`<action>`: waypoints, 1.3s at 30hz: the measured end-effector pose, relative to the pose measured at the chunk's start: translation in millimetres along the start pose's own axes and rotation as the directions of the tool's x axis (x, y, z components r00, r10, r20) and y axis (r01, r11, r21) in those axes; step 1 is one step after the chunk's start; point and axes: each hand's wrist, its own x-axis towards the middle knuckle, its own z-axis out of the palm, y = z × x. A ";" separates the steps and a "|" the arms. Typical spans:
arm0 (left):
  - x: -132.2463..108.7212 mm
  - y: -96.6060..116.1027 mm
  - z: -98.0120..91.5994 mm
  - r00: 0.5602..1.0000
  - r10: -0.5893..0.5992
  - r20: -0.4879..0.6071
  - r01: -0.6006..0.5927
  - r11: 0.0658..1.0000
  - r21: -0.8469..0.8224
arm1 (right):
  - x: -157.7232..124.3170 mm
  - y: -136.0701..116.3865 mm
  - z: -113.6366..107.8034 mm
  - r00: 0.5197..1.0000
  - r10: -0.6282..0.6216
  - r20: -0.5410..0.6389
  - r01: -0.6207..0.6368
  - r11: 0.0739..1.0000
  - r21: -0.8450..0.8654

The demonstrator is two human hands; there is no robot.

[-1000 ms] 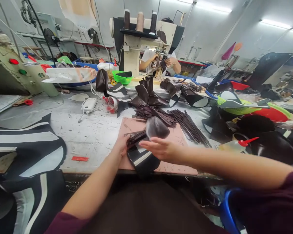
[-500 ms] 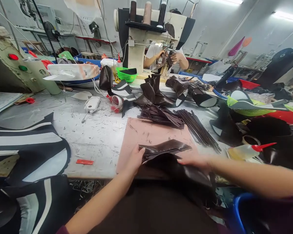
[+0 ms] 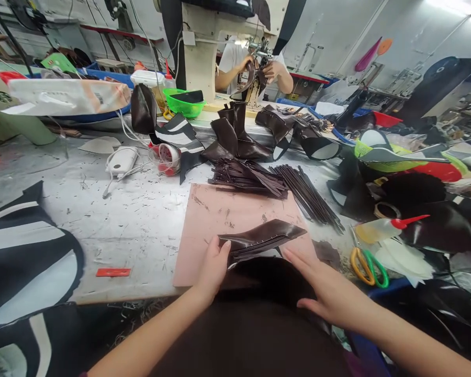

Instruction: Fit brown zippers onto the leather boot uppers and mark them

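Note:
A dark brown leather shoe upper (image 3: 267, 234) with a row of pale stitches lies at the front of the pink board (image 3: 204, 209). My left hand (image 3: 214, 264) pinches its left end, thumb on top and the other fingers partly hidden beneath. At the right, my right hand (image 3: 322, 285) is open, fingers stretched and thumb spread, with the fingertips at the upper's near right edge. Whether they press on it I cannot tell. The upper's near part drops dark toward my lap and blends with my dark apron (image 3: 251, 335). Behind the board rests a pile of dark leather strips (image 3: 247, 178).
Scissors (image 3: 369, 267) with orange and green handles and a glue bottle (image 3: 377, 230) with a red nozzle lie at the right. A red strip (image 3: 113, 272) is at the left. Beyond, a co-worker's hands (image 3: 272, 70) are at a sewing machine (image 3: 202, 68).
My right hand has come off the leather's right part and now spreads its thumb and fingers. My left hand keeps its pinch. The view has shifted, and the scissors now show.

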 end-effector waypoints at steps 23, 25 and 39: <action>-0.4 19.4 -26.9 0.981 0.064 0.185 -0.185 0.602 0.777 | 68.1 -58.5 9.7 0.929 -0.277 0.245 0.275 0.961 0.042; 0.4 19.3 -29.3 0.972 0.053 0.228 -0.223 0.496 0.839 | 71.8 -57.9 13.9 0.934 -0.259 0.245 0.246 0.966 0.083; 9.0 25.3 -39.9 0.553 0.020 0.833 -0.833 -0.024 0.553 | 70.1 -60.5 28.6 0.971 -0.207 0.119 0.208 0.978 -0.004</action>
